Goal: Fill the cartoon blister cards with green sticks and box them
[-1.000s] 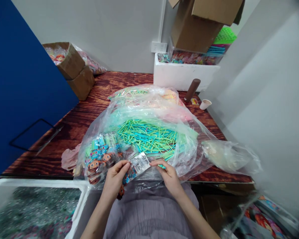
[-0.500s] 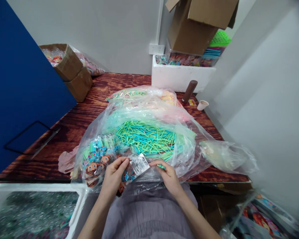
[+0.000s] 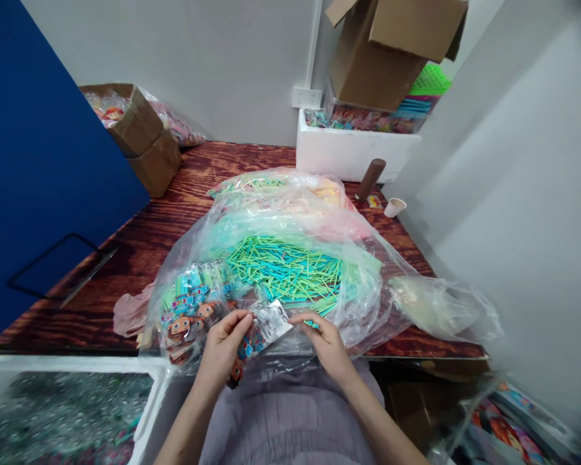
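My left hand [image 3: 227, 336] is closed, thumb and forefinger pinching the edge of a small printed plastic packet [image 3: 272, 321] with a white, black-marked upper part. In my right hand [image 3: 326, 342] a small bundle of green and blue sticks [image 3: 312, 324] shows at the curled fingers, while the forefinger reaches to the packet's right edge. Beyond both hands lies a heap of loose thin green and blue sticks [image 3: 285, 268] on a large clear plastic bag [image 3: 363, 310]. Filled packets with cartoon figures [image 3: 186, 316] are piled beside my left hand.
A white foam box [image 3: 159, 381] stands at lower left, and a clear bag [image 3: 430, 303] lies right. Farther back are a brown cylinder [image 3: 370, 179], a paper cup [image 3: 394, 207], another foam box [image 3: 353, 152] and cardboard boxes [image 3: 148, 139]. A blue panel [image 3: 43, 161] borders the left.
Both hands keep nearly the same pose. The packet's white part has shifted very slightly, and the whole view has moved a little.
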### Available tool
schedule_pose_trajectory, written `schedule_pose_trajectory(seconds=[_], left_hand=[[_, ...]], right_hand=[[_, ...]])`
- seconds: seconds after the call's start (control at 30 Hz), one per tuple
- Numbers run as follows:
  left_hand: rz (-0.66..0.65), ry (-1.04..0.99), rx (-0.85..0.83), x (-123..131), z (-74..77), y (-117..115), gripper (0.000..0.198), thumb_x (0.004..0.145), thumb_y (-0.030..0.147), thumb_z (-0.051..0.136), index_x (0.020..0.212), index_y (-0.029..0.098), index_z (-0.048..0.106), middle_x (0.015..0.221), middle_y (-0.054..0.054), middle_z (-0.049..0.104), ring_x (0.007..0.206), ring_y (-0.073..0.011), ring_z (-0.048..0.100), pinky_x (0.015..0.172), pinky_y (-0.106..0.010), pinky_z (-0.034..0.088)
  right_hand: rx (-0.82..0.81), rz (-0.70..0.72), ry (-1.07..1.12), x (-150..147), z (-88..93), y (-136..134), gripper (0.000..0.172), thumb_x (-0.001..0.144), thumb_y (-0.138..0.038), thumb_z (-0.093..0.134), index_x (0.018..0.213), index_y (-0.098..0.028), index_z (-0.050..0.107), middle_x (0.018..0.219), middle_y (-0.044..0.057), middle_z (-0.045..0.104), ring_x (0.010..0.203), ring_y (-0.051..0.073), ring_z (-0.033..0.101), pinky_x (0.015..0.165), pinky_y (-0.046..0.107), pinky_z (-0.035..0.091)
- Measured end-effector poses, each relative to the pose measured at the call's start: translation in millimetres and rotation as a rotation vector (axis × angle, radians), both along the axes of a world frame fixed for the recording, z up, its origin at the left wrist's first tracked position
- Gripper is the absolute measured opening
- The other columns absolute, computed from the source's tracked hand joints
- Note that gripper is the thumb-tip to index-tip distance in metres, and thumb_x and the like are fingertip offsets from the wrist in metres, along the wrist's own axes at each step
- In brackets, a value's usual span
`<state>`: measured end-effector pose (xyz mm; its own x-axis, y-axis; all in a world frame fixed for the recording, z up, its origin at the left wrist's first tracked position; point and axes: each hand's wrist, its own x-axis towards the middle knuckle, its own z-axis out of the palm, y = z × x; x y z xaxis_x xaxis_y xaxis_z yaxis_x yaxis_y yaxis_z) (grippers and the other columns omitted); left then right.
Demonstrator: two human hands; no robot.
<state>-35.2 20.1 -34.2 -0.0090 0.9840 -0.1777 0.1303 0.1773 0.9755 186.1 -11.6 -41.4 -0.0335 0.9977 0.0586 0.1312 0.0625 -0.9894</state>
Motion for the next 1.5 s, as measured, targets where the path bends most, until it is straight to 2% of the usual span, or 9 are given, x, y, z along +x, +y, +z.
schedule_pose_trajectory(seconds=[0.47, 0.63, 0.8, 0.9, 1.0, 1.2, 1.3, 1.4, 1.5], left_hand=[[-0.014, -0.036, 0.004, 10.8, 1.0, -2.7, 0.032, 0.077, 0.048, 0.065, 0.082, 0.017, 0.072, 0.073, -0.001, 0.064, 0.070, -0.0161, 0.057, 0.064, -0.023, 0.044], [-0.039, -0.038, 0.019, 34.4, 9.8, -6.3, 0.031, 0.077, 0.046, 0.064, 0.078, 0.017, 0.073, 0.068, -0.001, 0.064, 0.067, -0.0174, 0.057, 0.063, -0.025, 0.045], [-0.118, -0.070, 0.027, 47.8, 12.7, -10.5, 0.031, 0.079, 0.046, 0.062, 0.073, 0.017, 0.071, 0.068, -0.002, 0.064, 0.068, -0.0162, 0.057, 0.065, -0.024, 0.044], [-0.140, -0.089, 0.018, 48.8, 12.5, -12.3, 0.032, 0.080, 0.046, 0.061, 0.073, 0.016, 0.070, 0.067, -0.002, 0.063, 0.067, -0.0162, 0.056, 0.064, -0.024, 0.043], [-0.141, -0.106, 0.010, 47.2, 11.7, -13.1, 0.032, 0.081, 0.045, 0.060, 0.073, 0.016, 0.069, 0.067, -0.001, 0.061, 0.066, -0.0154, 0.054, 0.063, -0.024, 0.042], [-0.113, -0.105, 0.042, 46.3, 8.8, -14.5, 0.030, 0.081, 0.043, 0.061, 0.077, 0.015, 0.071, 0.069, -0.001, 0.060, 0.067, -0.0150, 0.053, 0.063, -0.024, 0.041], [-0.116, -0.091, 0.098, 48.0, 9.4, -14.8, 0.028, 0.083, 0.041, 0.060, 0.077, 0.016, 0.072, 0.073, -0.002, 0.063, 0.071, -0.0159, 0.055, 0.067, -0.024, 0.042], [-0.092, -0.101, 0.129, 48.0, 10.5, -14.3, 0.027, 0.082, 0.040, 0.061, 0.079, 0.017, 0.073, 0.077, -0.003, 0.066, 0.075, -0.0170, 0.057, 0.071, -0.025, 0.044], [-0.058, -0.112, 0.117, 46.5, 12.0, -14.2, 0.026, 0.081, 0.040, 0.062, 0.082, 0.017, 0.074, 0.080, -0.003, 0.069, 0.077, -0.0181, 0.059, 0.072, -0.026, 0.046]], right_hand=[[-0.058, -0.028, 0.023, 1.1, 1.2, 2.2, 0.019, 0.090, -0.035, 0.057, 0.094, -0.024, 0.072, 0.099, 0.004, 0.073, 0.099, 0.023, 0.064, 0.091, 0.034, 0.044], [-0.102, -0.190, 0.479, 2.8, 26.6, 28.4, 0.019, 0.086, -0.042, 0.062, 0.092, -0.023, 0.063, 0.092, 0.004, 0.074, 0.093, 0.024, 0.067, 0.087, 0.039, 0.050], [-0.096, -0.108, 0.747, -5.4, 64.9, 51.6, 0.018, 0.083, -0.042, 0.067, 0.088, -0.025, 0.061, 0.092, 0.003, 0.074, 0.103, 0.026, 0.067, 0.093, 0.046, 0.049], [-0.169, -0.054, 0.850, -16.3, 73.0, 50.7, 0.019, 0.080, -0.040, 0.071, 0.086, -0.024, 0.063, 0.094, 0.004, 0.075, 0.105, 0.026, 0.067, 0.096, 0.047, 0.047], [-0.228, -0.083, 0.897, -26.8, 70.4, 42.0, 0.019, 0.077, -0.036, 0.075, 0.084, -0.021, 0.065, 0.091, 0.004, 0.076, 0.103, 0.026, 0.067, 0.101, 0.046, 0.044], [-0.262, -0.224, 0.781, -35.0, 59.6, 22.4, 0.021, 0.075, -0.038, 0.076, 0.081, -0.021, 0.065, 0.088, 0.005, 0.076, 0.101, 0.025, 0.066, 0.105, 0.045, 0.037], [-0.231, -0.137, 0.554, -33.6, 60.0, 16.0, 0.021, 0.080, -0.040, 0.070, 0.086, -0.021, 0.067, 0.101, 0.005, 0.074, 0.109, 0.026, 0.061, 0.106, 0.043, 0.036], [-0.202, 0.002, 0.315, -30.4, 63.7, 11.0, 0.032, 0.084, -0.040, 0.066, 0.110, -0.023, 0.063, 0.119, 0.006, 0.066, 0.116, 0.024, 0.056, 0.105, 0.041, 0.037], [-0.132, -0.030, 0.211, -27.4, 66.6, 6.2, 0.046, 0.089, -0.039, 0.060, 0.131, -0.029, 0.046, 0.128, 0.006, 0.060, 0.117, 0.022, 0.056, 0.099, 0.039, 0.042]])
